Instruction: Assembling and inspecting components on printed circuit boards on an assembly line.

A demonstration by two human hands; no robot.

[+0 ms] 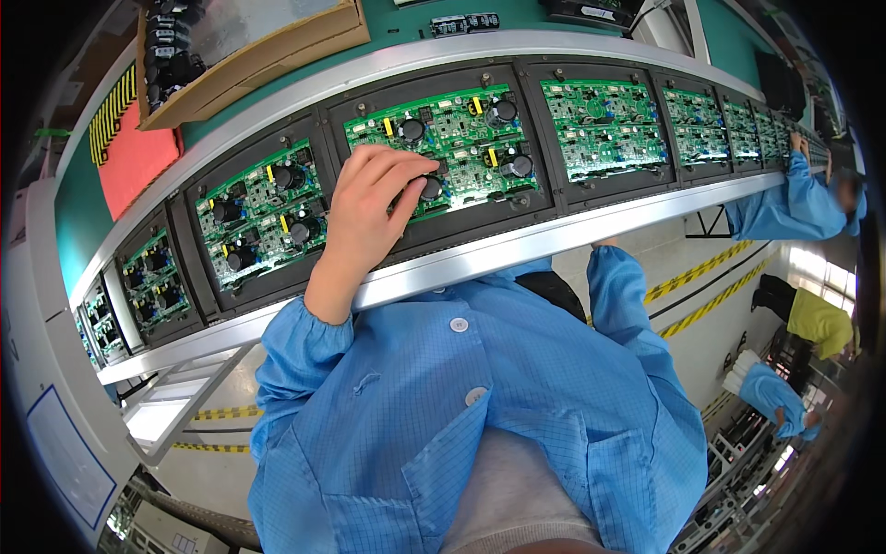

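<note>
My left hand (372,198) reaches over the conveyor to a green circuit board (461,138) in a black carrier frame (540,198). Its thumb and index finger close round a black cylindrical capacitor (431,188) standing at the board's lower left. Other upright black capacitors and yellow parts sit on the same board. My right hand (604,243) shows only as a sliver below the conveyor's silver near rail (517,242); its fingers are hidden. One board to the right (604,125) has no tall black capacitors, while the board at the left (258,217) carries several.
Beyond the far rail, a cardboard box (268,65) holds black capacitors, and more capacitors (464,23) lie on the green surface. A red sheet (138,166) is at the left. Farther along the line, a co-worker in a blue sleeve (780,203) has hands over the boards.
</note>
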